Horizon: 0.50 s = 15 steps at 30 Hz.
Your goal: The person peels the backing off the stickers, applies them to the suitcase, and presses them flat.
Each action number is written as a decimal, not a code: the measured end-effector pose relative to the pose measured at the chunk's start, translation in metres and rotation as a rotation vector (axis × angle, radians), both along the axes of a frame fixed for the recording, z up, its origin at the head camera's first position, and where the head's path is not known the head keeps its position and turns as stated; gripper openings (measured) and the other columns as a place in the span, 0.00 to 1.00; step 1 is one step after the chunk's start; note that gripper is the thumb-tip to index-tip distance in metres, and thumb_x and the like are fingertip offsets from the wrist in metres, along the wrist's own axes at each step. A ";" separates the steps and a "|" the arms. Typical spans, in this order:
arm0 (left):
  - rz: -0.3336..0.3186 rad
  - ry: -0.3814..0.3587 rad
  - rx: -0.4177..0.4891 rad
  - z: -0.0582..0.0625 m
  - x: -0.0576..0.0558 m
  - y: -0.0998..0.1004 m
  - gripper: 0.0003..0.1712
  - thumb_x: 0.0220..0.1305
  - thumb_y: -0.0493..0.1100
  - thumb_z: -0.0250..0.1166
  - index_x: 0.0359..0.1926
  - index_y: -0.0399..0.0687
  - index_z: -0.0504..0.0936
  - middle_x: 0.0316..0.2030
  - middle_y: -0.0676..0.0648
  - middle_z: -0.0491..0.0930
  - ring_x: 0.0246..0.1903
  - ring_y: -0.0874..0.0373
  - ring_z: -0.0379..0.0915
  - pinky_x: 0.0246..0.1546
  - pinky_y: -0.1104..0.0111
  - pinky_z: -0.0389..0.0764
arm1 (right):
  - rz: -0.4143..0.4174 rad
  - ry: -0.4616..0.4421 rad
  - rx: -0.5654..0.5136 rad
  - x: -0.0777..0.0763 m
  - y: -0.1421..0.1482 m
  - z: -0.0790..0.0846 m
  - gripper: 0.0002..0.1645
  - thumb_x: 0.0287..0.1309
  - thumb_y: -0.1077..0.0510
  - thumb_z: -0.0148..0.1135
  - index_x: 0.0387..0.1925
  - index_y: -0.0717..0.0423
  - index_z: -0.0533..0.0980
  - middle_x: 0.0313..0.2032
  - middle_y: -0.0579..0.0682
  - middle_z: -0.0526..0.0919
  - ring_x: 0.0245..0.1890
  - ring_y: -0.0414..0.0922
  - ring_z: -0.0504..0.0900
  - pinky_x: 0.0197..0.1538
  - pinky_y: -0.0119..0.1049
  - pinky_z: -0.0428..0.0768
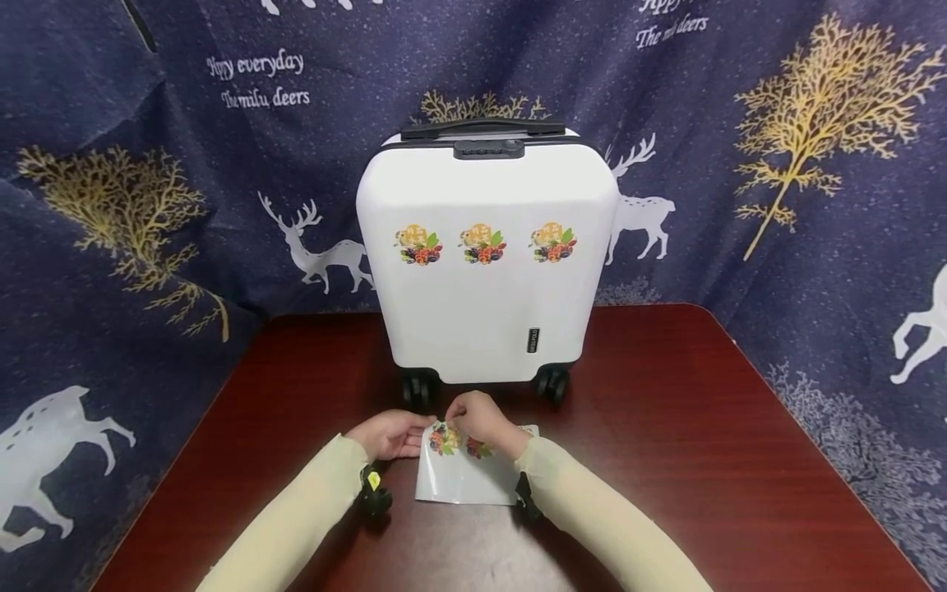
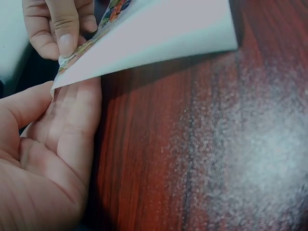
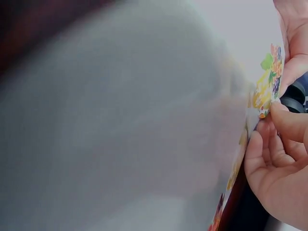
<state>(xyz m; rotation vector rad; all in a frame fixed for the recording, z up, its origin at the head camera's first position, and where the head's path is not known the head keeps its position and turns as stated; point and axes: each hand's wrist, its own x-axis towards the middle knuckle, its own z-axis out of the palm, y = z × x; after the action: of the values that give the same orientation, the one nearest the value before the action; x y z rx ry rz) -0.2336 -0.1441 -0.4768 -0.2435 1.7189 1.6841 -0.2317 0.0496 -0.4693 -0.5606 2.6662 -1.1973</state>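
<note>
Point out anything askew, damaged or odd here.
Nothing stands out. Three fruit stickers sit in an even row on the upright white suitcase. The sticker sheet has one corner lifted off the table, held between left hand and right hand.

Both your forearms, in pale sleeves, reach forward from the bottom of the head view and angle in toward each other so the hands nearly meet in the middle. Your left hand (image 1: pixel 390 434) lies palm up with its fingers (image 2: pixel 72 120) stretched out almost straight and the thumb off to the side, a loose, flat grip. Your right hand (image 1: pixel 481 418) is arched just beside it, fingers curled downward with thumb and forefinger pinched together at the tips (image 2: pixel 65 41).
</note>
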 end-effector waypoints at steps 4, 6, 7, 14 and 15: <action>0.002 0.006 0.001 0.000 0.000 0.002 0.12 0.79 0.41 0.54 0.42 0.40 0.81 0.29 0.51 0.87 0.33 0.64 0.85 0.41 0.71 0.88 | -0.004 -0.013 0.001 0.000 0.000 0.001 0.03 0.61 0.69 0.66 0.32 0.65 0.84 0.33 0.57 0.88 0.28 0.38 0.76 0.33 0.27 0.76; 0.003 0.013 0.001 0.000 0.000 0.003 0.12 0.78 0.41 0.54 0.43 0.39 0.82 0.29 0.51 0.87 0.33 0.63 0.85 0.42 0.70 0.88 | -0.009 -0.018 0.006 -0.001 0.000 0.002 0.02 0.60 0.68 0.66 0.32 0.65 0.84 0.32 0.57 0.88 0.28 0.38 0.76 0.33 0.27 0.76; 0.003 0.017 0.001 0.000 0.000 0.003 0.12 0.78 0.41 0.54 0.43 0.38 0.81 0.30 0.51 0.87 0.33 0.63 0.85 0.43 0.70 0.88 | -0.009 -0.020 0.006 -0.001 0.000 0.003 0.02 0.60 0.69 0.66 0.33 0.65 0.84 0.33 0.57 0.88 0.28 0.38 0.76 0.33 0.27 0.76; 0.009 0.032 0.000 -0.002 0.000 0.002 0.13 0.78 0.41 0.54 0.45 0.37 0.82 0.30 0.51 0.87 0.34 0.63 0.84 0.43 0.70 0.88 | 0.009 -0.117 -0.008 -0.003 0.004 0.008 0.07 0.57 0.71 0.65 0.38 0.65 0.85 0.34 0.57 0.88 0.29 0.38 0.78 0.33 0.26 0.76; -0.001 0.037 0.005 -0.002 0.000 0.001 0.13 0.79 0.41 0.54 0.45 0.38 0.82 0.30 0.51 0.87 0.34 0.63 0.84 0.43 0.70 0.88 | 0.010 -0.124 -0.006 -0.003 0.004 0.009 0.08 0.56 0.71 0.66 0.38 0.65 0.85 0.34 0.57 0.89 0.29 0.38 0.78 0.33 0.26 0.77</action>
<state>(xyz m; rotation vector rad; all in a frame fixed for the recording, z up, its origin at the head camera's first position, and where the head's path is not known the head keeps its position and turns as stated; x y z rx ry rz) -0.2340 -0.1430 -0.4792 -0.2104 1.7411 1.7011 -0.2350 0.0539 -0.4606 -0.4826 2.5546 -1.1966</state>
